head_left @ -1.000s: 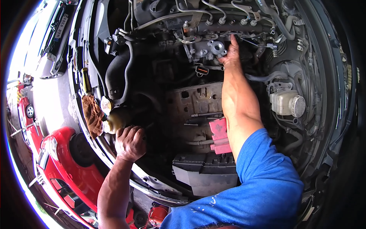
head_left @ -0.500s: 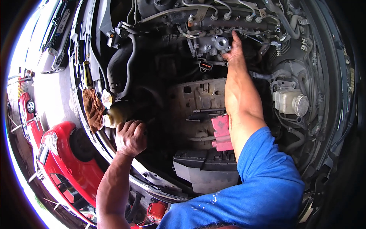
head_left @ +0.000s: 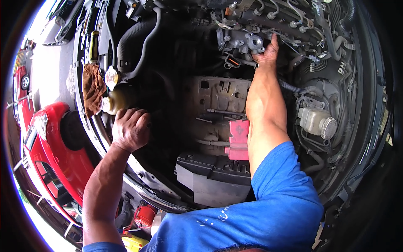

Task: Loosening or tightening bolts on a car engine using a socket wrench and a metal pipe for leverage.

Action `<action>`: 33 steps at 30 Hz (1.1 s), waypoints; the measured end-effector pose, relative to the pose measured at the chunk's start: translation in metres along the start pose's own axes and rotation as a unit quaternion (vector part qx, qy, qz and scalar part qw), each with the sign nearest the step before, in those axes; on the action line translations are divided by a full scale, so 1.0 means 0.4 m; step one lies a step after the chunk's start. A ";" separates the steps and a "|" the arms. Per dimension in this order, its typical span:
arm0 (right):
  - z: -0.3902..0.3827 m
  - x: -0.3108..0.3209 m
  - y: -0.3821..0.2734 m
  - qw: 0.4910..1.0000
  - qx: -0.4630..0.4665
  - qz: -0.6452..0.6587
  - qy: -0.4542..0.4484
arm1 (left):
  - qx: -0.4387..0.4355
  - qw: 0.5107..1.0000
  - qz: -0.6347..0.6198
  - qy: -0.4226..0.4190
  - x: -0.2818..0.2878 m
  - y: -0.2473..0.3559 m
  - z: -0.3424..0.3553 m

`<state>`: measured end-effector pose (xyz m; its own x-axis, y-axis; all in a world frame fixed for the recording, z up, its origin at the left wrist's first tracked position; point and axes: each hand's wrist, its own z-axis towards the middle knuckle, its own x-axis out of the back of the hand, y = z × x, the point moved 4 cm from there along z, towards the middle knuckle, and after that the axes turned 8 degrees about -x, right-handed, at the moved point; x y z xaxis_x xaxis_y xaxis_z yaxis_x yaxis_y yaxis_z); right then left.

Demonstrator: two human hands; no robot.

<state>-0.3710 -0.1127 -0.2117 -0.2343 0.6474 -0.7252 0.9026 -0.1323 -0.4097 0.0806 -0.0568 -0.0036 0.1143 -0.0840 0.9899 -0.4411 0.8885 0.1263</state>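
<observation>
My right hand (head_left: 267,53) reaches to the upper part of the engine bay and grips the grey metal housing (head_left: 245,41) with a round port, its fingers partly hidden behind it and one digit raised beside pipes and wires. My left hand (head_left: 131,128) is closed at the left side of the bay, just below a yellowish reservoir (head_left: 114,104); what its fingers hold is hidden. A brown rag (head_left: 93,86) and a yellow-handled tool (head_left: 93,46) lie on the front edge near that hand.
A pink cover (head_left: 238,136), a black box (head_left: 212,174) and loose metal rods (head_left: 222,111) sit in the bay. A white-capped reservoir (head_left: 317,122) is at the right. Red cars (head_left: 58,151) stand outside at the left, a red container (head_left: 145,216) below.
The view has turned slightly, shifting the scene up and, on the left, leftward. Both hands stay at much the same spots in the engine bay.
</observation>
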 end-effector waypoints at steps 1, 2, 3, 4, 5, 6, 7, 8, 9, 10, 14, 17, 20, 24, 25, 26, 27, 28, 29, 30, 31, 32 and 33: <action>-0.004 0.001 0.001 1.000 -0.001 -0.002 0.010 | 0.002 1.000 0.003 -0.002 -0.004 -0.001 -0.007; -0.006 0.005 -0.001 1.000 0.001 -0.004 0.020 | 0.003 1.000 0.001 -0.009 -0.004 -0.002 -0.005; -0.005 0.005 0.001 1.000 -0.003 -0.007 0.020 | 0.004 1.000 -0.001 -0.012 -0.003 0.000 -0.003; -0.003 0.005 -0.002 1.000 0.005 -0.014 0.019 | 0.003 1.000 -0.003 -0.014 -0.005 0.003 -0.003; -0.002 0.005 -0.003 1.000 0.013 -0.018 0.019 | 0.007 1.000 -0.005 -0.016 -0.006 0.003 -0.004; 0.000 0.007 -0.004 1.000 0.009 -0.020 0.020 | 0.004 1.000 -0.004 -0.014 -0.007 0.004 -0.005; 0.004 0.008 -0.010 0.999 0.008 -0.023 0.027 | 0.001 1.000 -0.004 -0.012 -0.009 0.003 -0.004; 0.003 0.005 -0.006 0.999 0.004 -0.026 0.036 | 0.006 1.000 -0.005 -0.018 -0.011 -0.001 -0.006; -0.002 0.005 0.001 0.997 -0.019 -0.018 0.074 | 0.004 1.000 0.003 -0.017 -0.009 -0.002 -0.011; -0.004 -0.004 0.007 0.996 -0.011 -0.019 0.084 | 0.003 1.000 0.012 -0.017 -0.006 -0.001 -0.016; 0.000 0.009 -0.012 0.998 0.010 -0.044 0.054 | 0.000 1.000 0.011 -0.019 -0.016 0.005 -0.011; 0.005 0.011 -0.017 0.998 0.003 -0.047 0.036 | 0.002 1.000 0.008 -0.021 -0.019 0.003 -0.010; 0.002 -0.004 -0.002 0.997 -0.020 -0.049 0.053 | 0.003 1.000 0.009 -0.021 -0.016 -0.003 -0.015; 0.018 -0.001 -0.002 0.998 -0.007 -0.045 0.045 | 0.003 1.000 0.015 -0.017 -0.004 -0.007 -0.020; 0.016 0.008 -0.010 0.998 -0.015 -0.034 0.052 | -0.001 1.000 0.023 -0.011 -0.013 -0.007 -0.023; -0.005 -0.014 0.008 0.999 -0.009 -0.020 0.044 | 0.007 1.000 0.022 -0.018 -0.013 -0.009 -0.027; 0.003 -0.003 -0.012 0.999 -0.012 -0.023 0.029 | 0.002 1.000 0.021 -0.014 -0.013 -0.006 -0.024; 0.003 0.001 -0.020 0.999 -0.014 -0.026 0.021 | -0.001 1.000 0.019 -0.011 -0.019 -0.007 -0.025; -0.004 -0.003 -0.014 0.999 -0.014 -0.030 0.032 | 0.001 1.000 0.019 -0.009 -0.018 -0.009 -0.028; -0.011 -0.007 -0.014 0.997 -0.001 -0.052 0.054 | 0.001 1.000 0.015 -0.004 -0.020 -0.007 -0.030; -0.014 -0.008 -0.012 0.996 -0.013 -0.052 0.071 | 0.001 1.000 0.013 -0.002 -0.018 -0.008 -0.034; -0.006 0.004 -0.025 0.996 -0.010 -0.054 0.066 | 0.001 1.000 0.007 -0.011 -0.022 -0.007 -0.030; 0.001 0.010 -0.029 0.997 -0.014 -0.049 0.049 | 0.002 1.000 0.006 -0.005 -0.018 -0.006 -0.030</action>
<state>-0.3825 -0.1091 -0.2102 -0.2868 0.7271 -0.6238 0.8870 -0.0444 -0.4595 0.0915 -0.0529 -0.0117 0.0995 -0.0772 0.9920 -0.4451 0.8882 0.1137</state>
